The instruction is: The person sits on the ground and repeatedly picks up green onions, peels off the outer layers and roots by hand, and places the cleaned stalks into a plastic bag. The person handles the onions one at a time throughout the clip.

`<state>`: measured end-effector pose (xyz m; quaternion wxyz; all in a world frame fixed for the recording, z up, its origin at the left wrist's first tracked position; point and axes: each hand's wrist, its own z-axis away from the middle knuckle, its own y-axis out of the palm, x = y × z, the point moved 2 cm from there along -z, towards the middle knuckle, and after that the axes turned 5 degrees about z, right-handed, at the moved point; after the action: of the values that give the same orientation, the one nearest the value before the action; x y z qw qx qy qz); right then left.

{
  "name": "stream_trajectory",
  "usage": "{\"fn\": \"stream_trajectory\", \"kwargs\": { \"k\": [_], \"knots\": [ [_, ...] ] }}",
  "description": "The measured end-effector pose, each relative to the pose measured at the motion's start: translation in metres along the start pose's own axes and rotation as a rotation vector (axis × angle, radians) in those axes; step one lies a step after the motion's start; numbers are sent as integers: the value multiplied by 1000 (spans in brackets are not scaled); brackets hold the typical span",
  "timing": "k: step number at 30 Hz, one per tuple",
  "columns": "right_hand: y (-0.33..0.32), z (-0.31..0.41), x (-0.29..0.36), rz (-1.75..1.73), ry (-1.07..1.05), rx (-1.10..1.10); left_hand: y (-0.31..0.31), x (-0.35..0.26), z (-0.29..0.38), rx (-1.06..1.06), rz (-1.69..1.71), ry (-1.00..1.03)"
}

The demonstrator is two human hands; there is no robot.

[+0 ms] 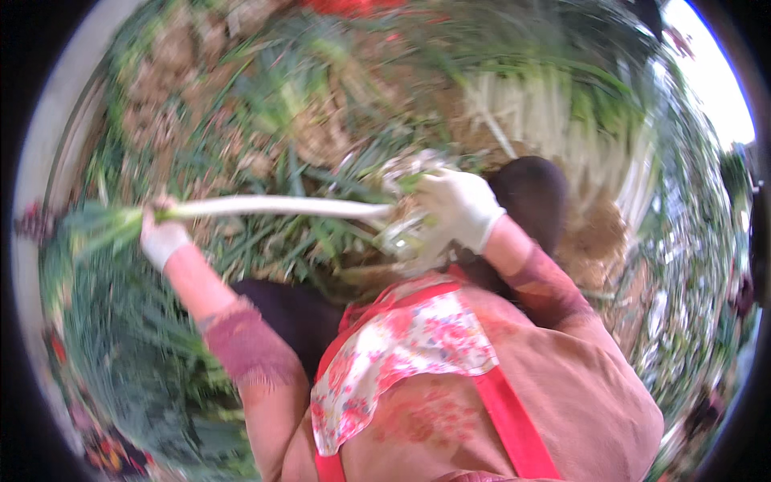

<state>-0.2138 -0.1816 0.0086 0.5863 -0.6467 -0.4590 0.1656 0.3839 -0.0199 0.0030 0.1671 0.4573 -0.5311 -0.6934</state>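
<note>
A long white-stemmed Welsh onion (283, 206) lies nearly level across the view in front of me. My left hand (164, 234), in a white glove with the fingertips bare, grips it where the white stem turns into green leaves. Its root end points toward my right hand (459, 208), also in a white glove. The fingers of that hand curl beside the roots, next to pale loose skins (405, 232). Motion blur hides whether the right fingers pinch the skins or the root end.
Trimmed green leaves (259, 241) litter the ground between my knees. White-stemmed onions (542, 114) lie in a row at upper right. Unpeeled onions with soil-covered roots (319, 129) lie ahead. Green leaves (138, 361) heap at left, and more scraps (680, 271) spread at right.
</note>
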Motion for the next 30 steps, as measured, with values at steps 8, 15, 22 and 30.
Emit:
{"fn": "stream_trajectory", "kwargs": {
  "k": [8, 15, 22, 30],
  "knots": [
    [-50, 54, -8, -780, 288, -88, 284, 207, 70, 519, -399, 18],
    [-120, 199, -107, -928, 790, -1000, 438, 412, 274, 1442, -733, -187],
    [-138, 288, -242, 679, 1130, -519, 240, 491, 248, 1204, -1191, -501],
    [-65, 22, -153, -182, 407, -304, -25, 392, 58, 68, -1268, -462]
  ]
}}
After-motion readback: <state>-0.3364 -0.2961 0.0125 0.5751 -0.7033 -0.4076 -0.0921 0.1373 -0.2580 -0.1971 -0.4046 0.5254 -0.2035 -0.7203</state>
